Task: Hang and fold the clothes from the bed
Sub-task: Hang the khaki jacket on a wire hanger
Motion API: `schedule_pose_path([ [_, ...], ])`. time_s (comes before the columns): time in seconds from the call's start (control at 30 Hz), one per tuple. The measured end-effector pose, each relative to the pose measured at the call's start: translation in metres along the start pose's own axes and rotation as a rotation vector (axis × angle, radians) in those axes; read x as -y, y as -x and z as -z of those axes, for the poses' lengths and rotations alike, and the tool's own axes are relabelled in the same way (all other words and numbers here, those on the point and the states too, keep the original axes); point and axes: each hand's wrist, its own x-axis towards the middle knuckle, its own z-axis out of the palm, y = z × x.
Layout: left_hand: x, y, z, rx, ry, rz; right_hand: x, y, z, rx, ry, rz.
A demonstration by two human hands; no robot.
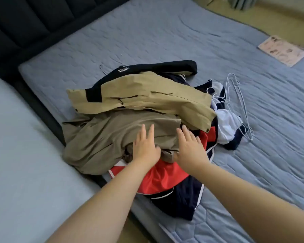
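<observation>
Bed (147, 32), blue-grey quilted cover, dark padded headboard (16, 23) at its far side; a second pale mattress (16, 155) lies alongside on the left. Heap of clothes on the near left part of the bed. On top is a tan jacket (147, 95) with black collar and black shoulder panel; the collar carries a small white-framed patch (123, 69), its writing too blurred to read. Below it lies a khaki garment (98, 137), crumpled, and under that a red, navy and white garment (161, 176) spreading toward the near edge. Pale wire hangers (242, 104) lie just right of the heap. A printed leaflet (282, 50) is far right on the bed, text illegible. Left hand (145, 148): fingers straight, flat on the khaki garment. Right hand (189, 148): fingers spread, at that garment's right edge, gripping nothing.
</observation>
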Motion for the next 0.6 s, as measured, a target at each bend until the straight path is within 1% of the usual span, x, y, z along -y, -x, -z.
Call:
schedule_pose_path([
  [0.07,-0.002,-0.031,0.004,-0.095,0.065,0.039,-0.004,-0.022,-0.001,-0.031,0.004,0.023],
  [0.13,-0.002,-0.065,0.014,-0.164,0.05,0.096,-0.007,-0.043,0.003,-0.022,0.018,0.023],
  [0.23,0.007,-0.105,0.021,-0.267,-0.356,0.05,-0.009,-0.063,-0.004,0.018,-0.039,-0.013],
  [0.33,0.015,-0.143,0.036,-0.256,-0.545,0.021,-0.013,-0.074,-0.011,0.031,-0.087,-0.011],
  [0.4,0.013,-0.16,0.036,-0.246,-0.604,-0.019,-0.017,-0.072,-0.017,0.034,-0.123,-0.019],
  [0.5,0.005,-0.173,0.042,-0.287,-0.646,-0.07,-0.022,-0.06,-0.025,0.015,-0.172,-0.037],
  [0.6,-0.002,-0.163,0.051,-0.288,-0.57,-0.063,-0.025,-0.043,-0.026,0.012,-0.233,-0.069],
])
